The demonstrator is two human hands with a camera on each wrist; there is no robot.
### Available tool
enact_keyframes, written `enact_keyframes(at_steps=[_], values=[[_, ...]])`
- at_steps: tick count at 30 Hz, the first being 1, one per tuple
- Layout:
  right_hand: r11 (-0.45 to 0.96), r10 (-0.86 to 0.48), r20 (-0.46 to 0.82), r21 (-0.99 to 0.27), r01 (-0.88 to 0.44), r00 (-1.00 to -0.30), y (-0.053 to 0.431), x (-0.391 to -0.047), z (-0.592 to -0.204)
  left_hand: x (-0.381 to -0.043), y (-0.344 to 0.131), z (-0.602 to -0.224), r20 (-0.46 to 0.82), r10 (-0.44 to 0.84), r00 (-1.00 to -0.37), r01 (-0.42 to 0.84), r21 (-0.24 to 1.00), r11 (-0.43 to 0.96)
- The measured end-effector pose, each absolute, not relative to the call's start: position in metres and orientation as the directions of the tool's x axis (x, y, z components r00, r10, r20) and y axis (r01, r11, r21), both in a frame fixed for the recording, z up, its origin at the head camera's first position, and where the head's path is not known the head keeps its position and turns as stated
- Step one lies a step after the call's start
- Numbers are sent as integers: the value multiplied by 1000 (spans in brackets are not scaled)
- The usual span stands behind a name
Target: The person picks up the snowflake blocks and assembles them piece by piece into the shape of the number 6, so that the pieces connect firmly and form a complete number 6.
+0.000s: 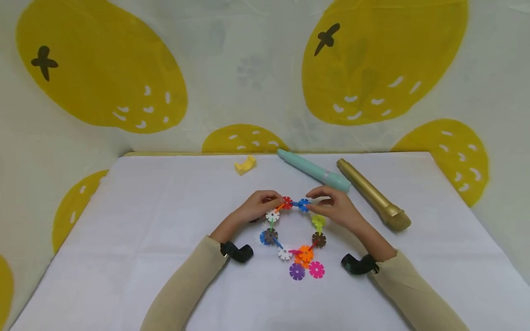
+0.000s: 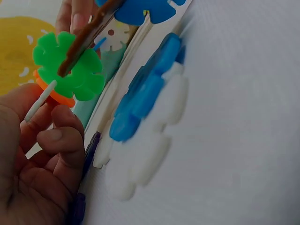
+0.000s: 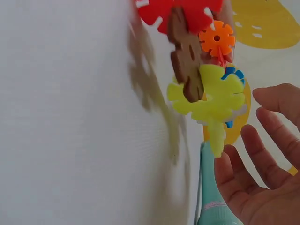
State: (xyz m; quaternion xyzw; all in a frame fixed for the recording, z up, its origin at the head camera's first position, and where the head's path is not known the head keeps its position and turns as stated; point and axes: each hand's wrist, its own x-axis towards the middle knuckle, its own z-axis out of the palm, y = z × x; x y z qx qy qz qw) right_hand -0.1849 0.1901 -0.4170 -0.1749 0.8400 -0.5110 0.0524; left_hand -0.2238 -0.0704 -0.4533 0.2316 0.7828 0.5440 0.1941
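Observation:
Notched plastic snowflake discs are slotted together into a ring, held up over the table between both hands. My left hand (image 1: 260, 204) pinches the ring's upper left part, near a red disc (image 1: 287, 202) and an orange disc seen edge-on. In the left wrist view, its thumb and fingers lie around an orange disc (image 2: 61, 96) behind a green disc (image 2: 84, 77). My right hand (image 1: 336, 208) is beside the blue disc (image 1: 304, 205) at the upper right. The right wrist view shows its fingers spread apart close to the yellow-green disc (image 3: 225, 96); whether a fingertip touches is unclear.
Loose purple (image 1: 296, 271) and pink (image 1: 316, 270) discs lie below the ring; more discs lie partly hidden at its left. Behind the hands are a teal microphone-shaped stick (image 1: 310, 168), a gold microphone (image 1: 368, 191) and a yellow curved block (image 1: 245, 165). A patterned curtain hangs behind the table.

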Motion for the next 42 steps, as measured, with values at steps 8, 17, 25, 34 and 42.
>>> enact_keyframes(at_steps=[8, 17, 25, 34, 42], values=[[434, -346, 108, -862, -261, -932, 206, -156, -416, -222, -71, -451, -40, 536, -843, 135, 950, 282], [307, -620, 70, -895, -325, -781, 216, -132, -420, -220, -75, -451, -61, 495, -867, 105, 948, 300], [303, -812, -56, -891, -338, -580, 217, -125, -425, -220, -76, -450, -58, 491, -869, 116, 941, 317], [368, -811, -90, -848, -383, -579, 216, -123, -426, -222, -75, -452, -64, 510, -858, 120, 940, 321], [359, -820, -132, -876, -321, -556, 215, -128, -421, -222, -74, -453, -54, 506, -861, 128, 940, 317]])
